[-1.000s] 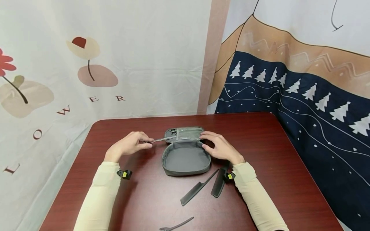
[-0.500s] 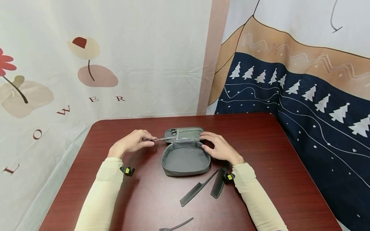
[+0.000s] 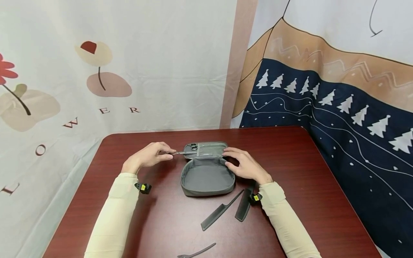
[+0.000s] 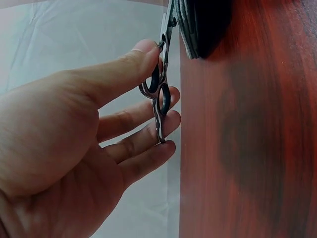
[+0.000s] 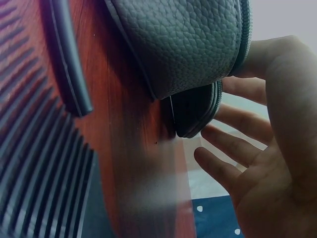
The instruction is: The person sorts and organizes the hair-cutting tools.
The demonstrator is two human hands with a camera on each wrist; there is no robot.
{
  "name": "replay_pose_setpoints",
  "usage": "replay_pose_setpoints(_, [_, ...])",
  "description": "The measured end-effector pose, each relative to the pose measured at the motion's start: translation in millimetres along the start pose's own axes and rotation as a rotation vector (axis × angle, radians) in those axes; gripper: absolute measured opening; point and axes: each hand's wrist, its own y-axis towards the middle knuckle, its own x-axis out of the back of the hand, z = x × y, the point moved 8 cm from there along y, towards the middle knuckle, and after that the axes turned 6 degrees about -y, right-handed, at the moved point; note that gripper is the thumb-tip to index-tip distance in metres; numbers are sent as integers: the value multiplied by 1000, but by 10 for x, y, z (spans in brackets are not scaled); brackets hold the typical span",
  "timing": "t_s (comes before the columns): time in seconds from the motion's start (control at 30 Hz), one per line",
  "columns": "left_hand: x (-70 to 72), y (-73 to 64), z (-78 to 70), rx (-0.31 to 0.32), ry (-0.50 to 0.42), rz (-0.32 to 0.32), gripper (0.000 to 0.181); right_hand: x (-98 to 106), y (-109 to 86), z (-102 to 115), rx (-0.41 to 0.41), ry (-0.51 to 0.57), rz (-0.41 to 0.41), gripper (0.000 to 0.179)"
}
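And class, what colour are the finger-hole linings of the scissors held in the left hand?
The linings are black, showing best in the left wrist view.

Both arms [image 3: 113, 215] reached forward. Left hand [image 3: 146, 158] pinched, thumb [image 4: 124, 69] opposing fingers [image 4: 148, 161]; right hand [image 3: 246, 165] was relaxed, fingers spread.

Your right hand [image 5: 282, 148] is beside the grey, pebble-textured case [image 5: 188, 44], thumb at its zipped rim, fingers spread near the case's dark lid [image 5: 195, 111]. Left of the case in your view, a slender dark handle [image 5: 69, 59] and a toothed comb [image 5: 49, 163] lie on the reddish table [image 5: 129, 124]. Past the case hangs white-dotted navy cloth [image 5: 218, 218].
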Motion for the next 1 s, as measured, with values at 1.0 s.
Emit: replay_pose_setpoints(1.0, [-233, 401, -207, -87, 25, 18, 31, -4, -2, 12, 4, 14, 2, 40])
